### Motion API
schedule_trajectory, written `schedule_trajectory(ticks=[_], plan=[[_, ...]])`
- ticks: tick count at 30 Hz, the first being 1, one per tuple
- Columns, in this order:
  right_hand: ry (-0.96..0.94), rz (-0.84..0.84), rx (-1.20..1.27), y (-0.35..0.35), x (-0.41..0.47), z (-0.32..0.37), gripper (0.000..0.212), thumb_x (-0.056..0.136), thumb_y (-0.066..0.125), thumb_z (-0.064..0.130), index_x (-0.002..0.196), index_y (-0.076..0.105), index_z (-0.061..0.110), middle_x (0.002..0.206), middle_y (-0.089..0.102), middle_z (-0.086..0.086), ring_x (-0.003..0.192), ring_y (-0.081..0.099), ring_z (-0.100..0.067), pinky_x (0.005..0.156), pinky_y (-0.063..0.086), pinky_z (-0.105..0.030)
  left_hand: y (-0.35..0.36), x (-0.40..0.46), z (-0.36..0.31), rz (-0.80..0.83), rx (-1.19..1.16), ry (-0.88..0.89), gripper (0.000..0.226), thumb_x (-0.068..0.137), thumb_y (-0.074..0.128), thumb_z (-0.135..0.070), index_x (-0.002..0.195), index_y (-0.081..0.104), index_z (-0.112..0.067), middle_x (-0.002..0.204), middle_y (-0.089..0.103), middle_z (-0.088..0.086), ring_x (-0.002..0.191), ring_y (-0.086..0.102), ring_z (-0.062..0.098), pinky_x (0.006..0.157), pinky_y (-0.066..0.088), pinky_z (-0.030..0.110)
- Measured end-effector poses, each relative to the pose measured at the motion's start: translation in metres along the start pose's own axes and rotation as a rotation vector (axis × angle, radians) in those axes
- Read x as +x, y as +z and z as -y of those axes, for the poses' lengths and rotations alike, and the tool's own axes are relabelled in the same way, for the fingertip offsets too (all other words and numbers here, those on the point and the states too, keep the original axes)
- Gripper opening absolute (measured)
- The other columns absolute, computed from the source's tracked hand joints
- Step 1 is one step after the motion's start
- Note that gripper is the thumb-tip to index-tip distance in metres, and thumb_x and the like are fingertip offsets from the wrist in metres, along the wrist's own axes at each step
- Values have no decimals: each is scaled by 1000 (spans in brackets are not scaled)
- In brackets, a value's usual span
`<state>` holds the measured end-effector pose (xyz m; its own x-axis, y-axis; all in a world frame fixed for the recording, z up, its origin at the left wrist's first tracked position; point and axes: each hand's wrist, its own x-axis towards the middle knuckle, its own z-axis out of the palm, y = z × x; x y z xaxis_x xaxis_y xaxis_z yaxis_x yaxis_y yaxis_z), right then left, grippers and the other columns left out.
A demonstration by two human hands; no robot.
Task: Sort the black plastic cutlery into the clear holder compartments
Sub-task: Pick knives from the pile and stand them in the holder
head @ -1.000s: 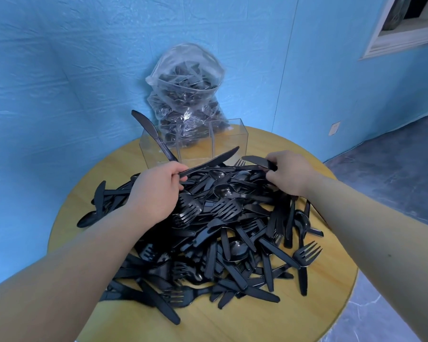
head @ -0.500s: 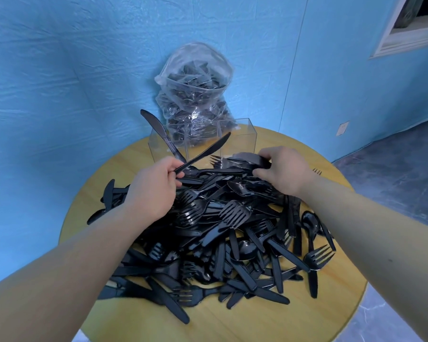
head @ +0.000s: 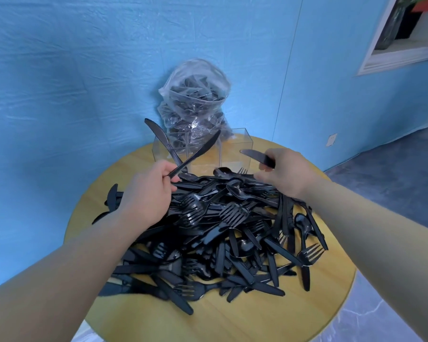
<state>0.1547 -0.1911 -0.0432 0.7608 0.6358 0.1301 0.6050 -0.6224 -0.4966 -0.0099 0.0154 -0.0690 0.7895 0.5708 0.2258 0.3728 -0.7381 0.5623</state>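
A big heap of black plastic cutlery [head: 223, 233] covers the round wooden table [head: 232, 322]. Behind the heap stands the clear holder [head: 237, 154] with its compartments. My left hand [head: 148, 196] grips two black knives [head: 203, 149] by their handles, blades crossed and pointing up in front of the holder. My right hand [head: 284, 174] is lifted above the heap and holds a third knife [head: 255, 155], blade pointing left, near the holder's right compartment.
A clear plastic bag [head: 195, 99] full of more black cutlery leans against the blue wall behind the holder. The table edge curves close on the right, with grey floor [head: 393, 174] beyond. A white-framed recess [head: 405, 55] sits high on the right wall.
My right hand has pulled a knife out of the heap and raised it toward the holder. My left hand has lifted its two knives slightly higher.
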Motion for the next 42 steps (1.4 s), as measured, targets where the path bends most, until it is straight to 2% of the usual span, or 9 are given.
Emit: schedule_trajectory(ticks=[5,9,15,19,24,32,37,39,42], plan=[[30,284,-8,-5,-25,-8,20,79,68,23,67,58,10,59,48,-3,55,41,-18,51,31,-25,8,-10,-10,47,-32,57,31,98,34,-8,105,52,-32,96,64,-18,79,59,-10,55,37,17],[-11,396,-213,4,-35,-6,28,80,68,27,61,49,17,55,44,2,52,41,-16,49,31,-26,11,-15,-15,54,-27,101,32,98,34,-7,102,49,-35,95,62,-19,81,60,-9,56,37,15],[-2,287,-98,14,-32,-1,22,82,64,22,63,51,21,56,51,0,51,45,-16,48,34,-24,6,-19,-7,33,-23,60,33,98,35,-8,116,55,-27,99,66,-16,84,62,-5,63,40,15],[-12,170,34,8,-26,8,11,82,61,21,71,61,19,61,55,-3,56,47,-18,52,36,-26,-2,-17,-3,7,3,36,38,99,34,-9,125,55,-28,104,66,-16,88,62,-2,58,34,11],[-4,74,124,0,-19,20,27,84,59,13,60,48,20,56,42,1,55,37,-16,51,29,-26,-12,-14,-1,-20,-42,20,37,98,34,-8,113,59,-31,97,63,-19,88,63,1,58,41,21],[-57,54,340,6,-6,51,17,82,70,24,79,65,9,65,52,-2,60,46,-17,61,37,-28,-21,-18,8,-33,-59,-16,33,97,36,-8,111,58,-28,97,66,-15,66,56,-12,51,37,18],[-58,-50,414,4,-4,71,16,79,66,14,70,52,14,67,58,-9,59,45,-17,58,37,-28,-31,-24,9,-56,-86,-28,26,95,37,-7,105,52,-26,95,66,-16,77,64,3,63,50,29],[-35,-61,402,3,-3,78,24,77,66,12,65,45,16,57,49,-2,51,38,-13,50,32,-24,-36,-24,7,-39,-52,-33,21,94,38,-10,105,50,-23,91,66,-10,73,62,13,66,51,35],[-22,-17,464,2,-5,85,30,79,65,12,62,41,16,53,36,5,46,31,-11,48,31,-22,-43,-25,3,-22,23,-27,21,97,36,-14,111,50,-18,76,57,0,61,52,16,53,39,32]])
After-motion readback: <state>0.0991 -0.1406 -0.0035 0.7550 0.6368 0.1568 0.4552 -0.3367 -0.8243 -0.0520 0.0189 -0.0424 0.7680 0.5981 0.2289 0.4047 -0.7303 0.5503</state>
